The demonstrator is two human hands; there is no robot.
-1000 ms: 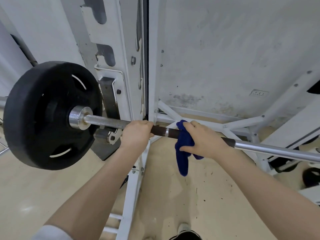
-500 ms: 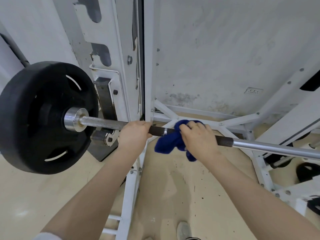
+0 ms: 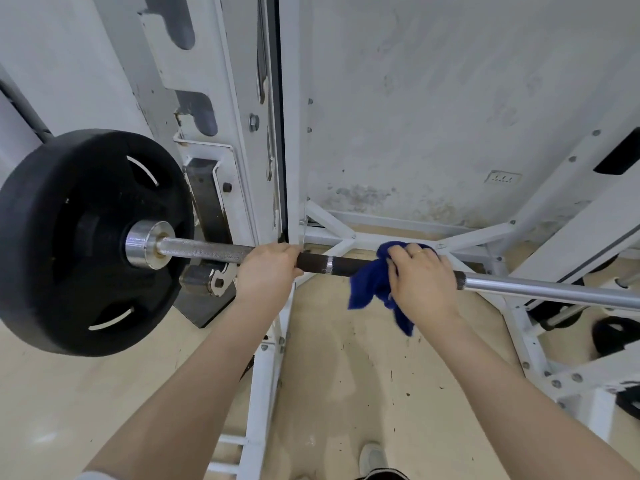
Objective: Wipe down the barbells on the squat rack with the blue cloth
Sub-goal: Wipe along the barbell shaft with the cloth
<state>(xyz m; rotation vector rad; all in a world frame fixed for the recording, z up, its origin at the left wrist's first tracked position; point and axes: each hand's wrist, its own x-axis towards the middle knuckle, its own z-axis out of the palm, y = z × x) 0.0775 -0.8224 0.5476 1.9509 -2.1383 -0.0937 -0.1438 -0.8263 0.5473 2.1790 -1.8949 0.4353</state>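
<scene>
Here the blue cloth [image 3: 372, 285], soft and limp, wraps the dark section of the barbell [image 3: 207, 251], gripped there by the right hand [image 3: 424, 280]. The left hand [image 3: 268, 271] grips the rigid, heavy bar beside the squat rack [image 3: 242, 140].

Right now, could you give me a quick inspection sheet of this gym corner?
Surface: beige floor, dark specks.
Job's things: steel barbell on the white squat rack; crumpled blue cloth wrapped on its dark section.
Clutter: black weight plates on the floor at right.
Grippers: left hand grips the bar; right hand holds the cloth around it.
Cables: nothing seen.
Surroundings: stained white wall, wall socket, black round weight plate on the bar's end.
</scene>
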